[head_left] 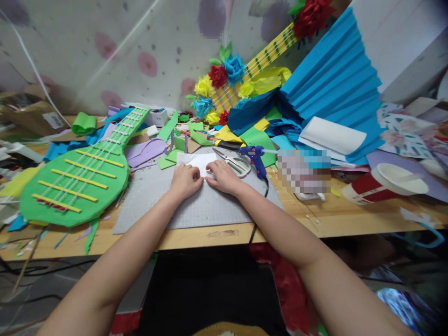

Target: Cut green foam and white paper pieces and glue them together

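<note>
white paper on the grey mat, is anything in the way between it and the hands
Nothing visible: the left hand and right hand are both at the white paper. The scissors lie beyond the right hand, not in between.

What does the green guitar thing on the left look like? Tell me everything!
The green instrument looks made of foam or thick paper. Its broad, rounded body carries five yellow strips, and its narrow neck has white bars. Thin white strings run lengthwise to small red bits near the bottom. It sits face up on the cluttered table, neck pointing away and rightwards, with purple pieces beside it. What's underneath is hidden.
</note>
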### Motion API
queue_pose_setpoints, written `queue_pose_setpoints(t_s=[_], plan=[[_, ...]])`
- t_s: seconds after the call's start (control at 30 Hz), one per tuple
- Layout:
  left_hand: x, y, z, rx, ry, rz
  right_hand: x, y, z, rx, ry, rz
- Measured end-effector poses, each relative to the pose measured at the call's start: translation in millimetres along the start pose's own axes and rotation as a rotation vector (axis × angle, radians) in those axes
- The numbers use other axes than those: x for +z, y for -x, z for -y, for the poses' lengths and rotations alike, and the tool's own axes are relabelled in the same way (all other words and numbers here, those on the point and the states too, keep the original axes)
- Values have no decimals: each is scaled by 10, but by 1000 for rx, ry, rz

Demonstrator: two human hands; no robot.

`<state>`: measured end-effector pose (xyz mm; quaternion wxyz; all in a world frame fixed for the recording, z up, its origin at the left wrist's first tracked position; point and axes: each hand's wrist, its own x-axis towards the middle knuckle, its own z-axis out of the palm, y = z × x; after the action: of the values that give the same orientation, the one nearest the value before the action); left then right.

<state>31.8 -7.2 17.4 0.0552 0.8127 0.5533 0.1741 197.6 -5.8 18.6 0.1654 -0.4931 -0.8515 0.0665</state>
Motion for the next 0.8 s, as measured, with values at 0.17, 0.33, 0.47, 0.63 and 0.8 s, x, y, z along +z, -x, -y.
queue_pose_setpoints(t_s=[0.17, 0.33, 0.47, 0.63, 0.8], plan=[[-37, 25, 89, -46, 32, -2, -23, 18, -17, -27, -10, -27], [-114, 95, 299, -193, 87, -5, -21, 32, -124, -51, -9, -118], [-157, 120, 472, -189, 144, 45, -13, 45, -207, -62, -15, -119], [-191, 119, 611, -60, 206, 68, -44, 63, -272, -24, -5, -92], [-253, 116, 650, 37, 241, 120, -37, 56, -336, -61, 21, -41]])
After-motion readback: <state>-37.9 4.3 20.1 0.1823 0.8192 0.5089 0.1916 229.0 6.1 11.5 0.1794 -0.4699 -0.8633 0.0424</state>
